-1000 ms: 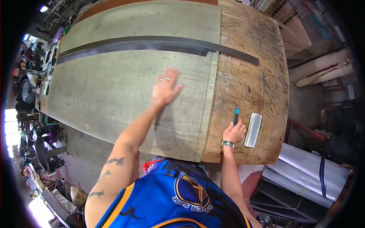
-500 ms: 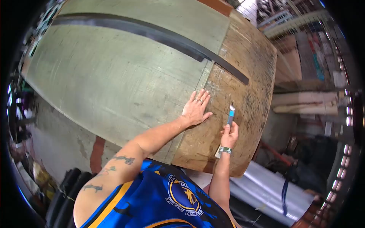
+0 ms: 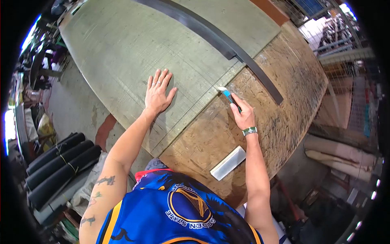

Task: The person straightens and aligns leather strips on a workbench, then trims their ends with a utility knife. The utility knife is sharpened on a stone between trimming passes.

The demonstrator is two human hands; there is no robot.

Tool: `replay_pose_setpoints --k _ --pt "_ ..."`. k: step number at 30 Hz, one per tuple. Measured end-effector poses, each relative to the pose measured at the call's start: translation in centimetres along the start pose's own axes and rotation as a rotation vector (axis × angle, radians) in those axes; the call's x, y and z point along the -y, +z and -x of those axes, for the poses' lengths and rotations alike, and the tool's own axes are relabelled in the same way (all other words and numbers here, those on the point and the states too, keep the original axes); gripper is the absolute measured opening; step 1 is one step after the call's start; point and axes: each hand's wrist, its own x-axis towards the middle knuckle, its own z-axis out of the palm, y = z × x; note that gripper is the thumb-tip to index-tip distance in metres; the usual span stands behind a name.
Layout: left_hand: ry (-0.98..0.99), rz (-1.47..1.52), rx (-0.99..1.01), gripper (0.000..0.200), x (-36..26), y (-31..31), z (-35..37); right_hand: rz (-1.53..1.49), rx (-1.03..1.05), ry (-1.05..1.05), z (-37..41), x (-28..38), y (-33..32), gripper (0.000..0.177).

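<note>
My left hand (image 3: 159,92) lies flat on the grey-green sheet (image 3: 122,53), fingers spread, with a ring on one of them. My right hand (image 3: 243,114) is wrapped around a utility knife (image 3: 226,94) with a blue and dark handle. The knife's short blade points up and left, right at the sheet's edge where it meets the worn wooden board (image 3: 207,130). Beyond both hands, a long dark strip (image 3: 203,30) runs across the sheet, and its near end reaches over the board.
A pale, flat rectangular block (image 3: 228,163) rests on the board near my body. Several dark rolls (image 3: 61,158) lie on the floor at the left. Beige rolls (image 3: 341,156) and wire mesh shelving (image 3: 345,36) stand at the right.
My left hand has moved left, farther onto the sheet. My right hand has brought the knife from over the wooden board to the sheet's edge. The pale block now shows fully.
</note>
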Motion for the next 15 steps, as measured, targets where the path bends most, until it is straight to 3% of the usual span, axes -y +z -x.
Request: replay_pose_setpoints --k 1,4,9,15 --pt "-0.002 0.008 -0.008 0.065 0.0 -0.2 0.0 -0.001 -0.093 -0.189 -1.0 -0.8 0.7 0.04" --pt "-0.013 0.017 -0.005 0.064 -0.2 -0.2 -0.1 0.095 0.049 -0.15 -2.4 -1.8 -0.1 0.039" --pt "-0.014 0.021 -0.016 0.063 -0.2 -0.1 -0.1 0.129 0.07 -0.26 -1.8 -2.3 0.5 0.037" --pt "-0.026 0.007 -0.009 0.063 -0.4 -0.1 0.2 0.189 0.086 -0.225 -0.9 -1.0 1.7 0.036"
